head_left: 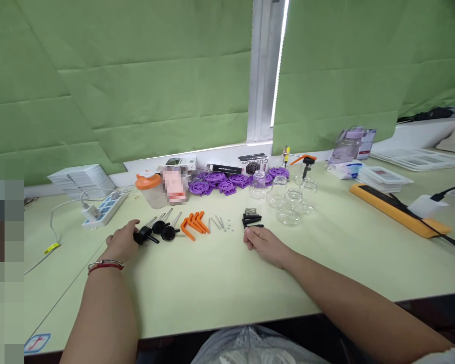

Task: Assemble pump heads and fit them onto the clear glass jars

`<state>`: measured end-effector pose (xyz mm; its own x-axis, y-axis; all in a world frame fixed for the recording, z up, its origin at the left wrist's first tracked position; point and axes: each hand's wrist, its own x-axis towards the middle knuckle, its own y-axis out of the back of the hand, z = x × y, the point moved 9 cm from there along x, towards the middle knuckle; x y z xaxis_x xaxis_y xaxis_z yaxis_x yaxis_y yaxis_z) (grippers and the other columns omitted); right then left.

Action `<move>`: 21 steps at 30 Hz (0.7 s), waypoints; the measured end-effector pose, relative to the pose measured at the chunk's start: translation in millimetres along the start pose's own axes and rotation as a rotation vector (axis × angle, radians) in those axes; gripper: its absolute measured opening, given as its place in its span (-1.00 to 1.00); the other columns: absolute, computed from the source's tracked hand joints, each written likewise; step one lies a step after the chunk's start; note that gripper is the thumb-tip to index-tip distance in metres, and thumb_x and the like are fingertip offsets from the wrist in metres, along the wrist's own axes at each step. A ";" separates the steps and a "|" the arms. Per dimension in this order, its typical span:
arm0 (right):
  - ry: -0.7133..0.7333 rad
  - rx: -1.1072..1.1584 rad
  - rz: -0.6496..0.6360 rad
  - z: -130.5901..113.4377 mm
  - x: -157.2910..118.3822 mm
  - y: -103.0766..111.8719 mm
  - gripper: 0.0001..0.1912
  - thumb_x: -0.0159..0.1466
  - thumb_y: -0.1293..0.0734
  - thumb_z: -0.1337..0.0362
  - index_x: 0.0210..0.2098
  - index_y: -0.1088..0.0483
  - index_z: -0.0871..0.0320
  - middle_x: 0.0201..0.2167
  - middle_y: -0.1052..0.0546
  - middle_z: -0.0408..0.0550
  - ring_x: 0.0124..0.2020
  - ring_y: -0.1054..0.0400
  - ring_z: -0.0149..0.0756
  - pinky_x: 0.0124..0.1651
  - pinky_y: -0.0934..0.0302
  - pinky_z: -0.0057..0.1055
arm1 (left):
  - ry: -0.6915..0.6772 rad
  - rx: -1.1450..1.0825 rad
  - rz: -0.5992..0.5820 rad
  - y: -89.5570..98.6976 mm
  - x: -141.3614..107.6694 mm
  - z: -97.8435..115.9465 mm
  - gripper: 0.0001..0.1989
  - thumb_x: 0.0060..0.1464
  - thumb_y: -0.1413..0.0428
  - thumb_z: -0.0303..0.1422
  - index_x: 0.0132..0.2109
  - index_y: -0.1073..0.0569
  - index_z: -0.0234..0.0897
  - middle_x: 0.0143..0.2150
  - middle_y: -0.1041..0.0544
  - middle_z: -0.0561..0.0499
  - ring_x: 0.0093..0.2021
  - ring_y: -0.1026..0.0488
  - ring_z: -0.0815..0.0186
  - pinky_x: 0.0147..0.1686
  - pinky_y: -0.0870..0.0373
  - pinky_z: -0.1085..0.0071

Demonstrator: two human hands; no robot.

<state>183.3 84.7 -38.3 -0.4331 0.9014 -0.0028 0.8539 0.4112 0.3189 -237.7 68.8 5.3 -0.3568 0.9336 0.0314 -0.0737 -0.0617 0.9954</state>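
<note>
My left hand (123, 241) lies at the left of a group of black round caps with thin metal rods. Its fingers are spread against the nearest black cap (144, 234); the fingertips are partly hidden. Another black cap (169, 232) lies just to the right. My right hand (263, 245) has its fingers curled together at the near end of some small black parts (251, 220). Silver springs (251, 211) stand in a row behind these. Between my hands lie several orange bent levers (196, 222), thin metal pins (220, 223) and tiny metal bits (229, 224).
Purple wheel-shaped pieces (227, 186) and clear glass jars (288, 212) sit farther back. An orange-lidded cup (149, 189) and a power strip (105, 208) stand at left. On the right are an orange-and-black power strip (394, 210) with cables and white trays (382, 177).
</note>
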 end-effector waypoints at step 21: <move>0.011 -0.047 0.012 -5.4 -1.6 2.4 -0.50 0.29 -0.04 -0.10 -0.42 -0.34 0.16 -0.53 -0.39 -0.13 -0.52 -0.16 -0.40 -0.41 -0.06 -0.44 | -0.180 -0.080 0.417 54.4 -20.0 43.3 -0.35 -0.29 0.07 -0.67 0.05 -0.26 -0.23 0.02 -0.44 -0.11 0.08 -0.32 0.08 0.11 -0.05 0.07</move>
<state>184.4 83.5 -32.4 -0.4267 0.9043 0.0120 0.8444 0.3936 0.3634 -194.2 62.0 62.8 -0.2043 0.8691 0.4504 -0.0319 -0.4658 0.8843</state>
